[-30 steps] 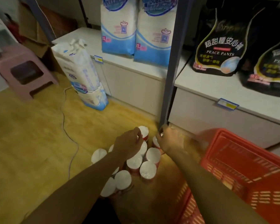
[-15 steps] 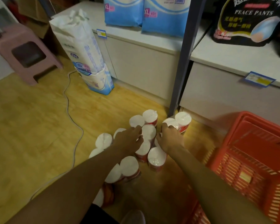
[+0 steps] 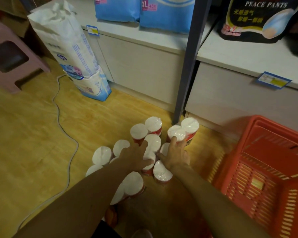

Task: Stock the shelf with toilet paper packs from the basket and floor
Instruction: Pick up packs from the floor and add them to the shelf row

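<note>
- Head camera view, looking down at a yellow wooden floor (image 3: 33, 134) in front of a low white shelf (image 3: 144, 42).
- Toilet paper packs (image 3: 153, 127), white rolls wrapped in clear plastic with red bands, stand on end in a loose cluster on the floor, close to the foot of a dark metal shelf post (image 3: 187, 66).
- Left hand (image 3: 136, 156) reaches into the middle of the cluster. Its fingers are spread and lie across the top of one pack; whether they curl round it cannot be told.
- Right hand (image 3: 175, 155) is just beside the left one, palm down. Its fingers are straight and touch the near edge of a pack (image 3: 184, 131) that stands closest to the post.
- Both bare forearms come up from the bottom of the view.
- An orange plastic basket (image 3: 265, 177) with slotted walls sits on the floor at the right, near the packs but not touching them. No pack shows in the part of it that is in view.
- On the shelf top, behind the post, stand two blue bags marked XL (image 3: 141, 11); to the right is a black bag (image 3: 255, 19) printed "PEACE PANTS".
- Blue and yellow price tags (image 3: 273, 80) are fixed to the shelf's front edge.
- A tall white and blue pack (image 3: 72, 54) leans against the left end of the shelf.
- A white cable (image 3: 62, 121) runs across the floor at the left.
- A pink plastic stool (image 3: 9, 60) stands at the far left edge.
</note>
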{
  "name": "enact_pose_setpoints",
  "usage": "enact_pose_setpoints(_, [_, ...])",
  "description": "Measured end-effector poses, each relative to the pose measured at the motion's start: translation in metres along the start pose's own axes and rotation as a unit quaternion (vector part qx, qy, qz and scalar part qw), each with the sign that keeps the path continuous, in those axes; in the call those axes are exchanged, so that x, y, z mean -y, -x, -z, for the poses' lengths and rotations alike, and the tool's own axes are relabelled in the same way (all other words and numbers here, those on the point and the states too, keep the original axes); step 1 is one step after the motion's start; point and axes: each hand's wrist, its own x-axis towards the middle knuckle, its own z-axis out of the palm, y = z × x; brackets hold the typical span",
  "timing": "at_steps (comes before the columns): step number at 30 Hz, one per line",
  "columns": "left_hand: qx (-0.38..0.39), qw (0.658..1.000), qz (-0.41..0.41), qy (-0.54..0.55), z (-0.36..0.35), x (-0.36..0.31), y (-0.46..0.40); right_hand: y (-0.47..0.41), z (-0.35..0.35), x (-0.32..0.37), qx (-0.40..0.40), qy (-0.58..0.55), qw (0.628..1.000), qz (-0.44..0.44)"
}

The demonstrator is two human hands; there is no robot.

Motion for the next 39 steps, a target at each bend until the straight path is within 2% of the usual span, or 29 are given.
enact_pose_setpoints(3, [0.049,0.999,-0.012,0.012,-0.004,-0.002,-0.002,-0.005,-0.002,-0.001,0.009,-0.027,0.999,-0.018])
enact_pose_setpoints(9, [0.066,0.992,-0.029,0.102,-0.012,-0.003,-0.011,-0.01,0.001,-0.005,0.038,-0.042,0.998,-0.03])
enact_pose_setpoints(17, [0.093,0.993,-0.01,0.072,-0.021,-0.01,-0.018,-0.006,0.002,-0.017,0.041,-0.105,0.99,-0.087])
enact_pose_setpoints(22, [0.069,0.992,0.02,0.1,-0.008,-0.018,-0.017,0.004,0.007,-0.019,0.046,-0.121,0.99,-0.06])
enact_pose_setpoints(26, [0.013,0.998,-0.018,0.063,0.007,-0.028,-0.005,0.015,0.022,-0.021,0.039,-0.082,0.995,-0.037])
enact_pose_setpoints(28, [-0.009,0.996,-0.009,0.085,0.023,-0.037,0.004,0.021,0.037,-0.019,0.035,-0.079,0.996,-0.032])
enact_pose_setpoints(30, [0.005,0.995,0.001,0.095,0.041,-0.045,0.014,0.028,0.06,-0.018,0.032,-0.069,0.997,-0.021])
enact_pose_setpoints(33, [0.0,0.996,-0.038,0.086,0.072,-0.052,0.03,0.048,0.104,-0.013,0.017,-0.053,0.998,-0.012])
enact_pose_setpoints(39, [0.017,0.996,-0.064,0.062,0.198,-0.078,0.07,0.096,0.216,0.024,-0.012,-0.045,0.999,-0.021])
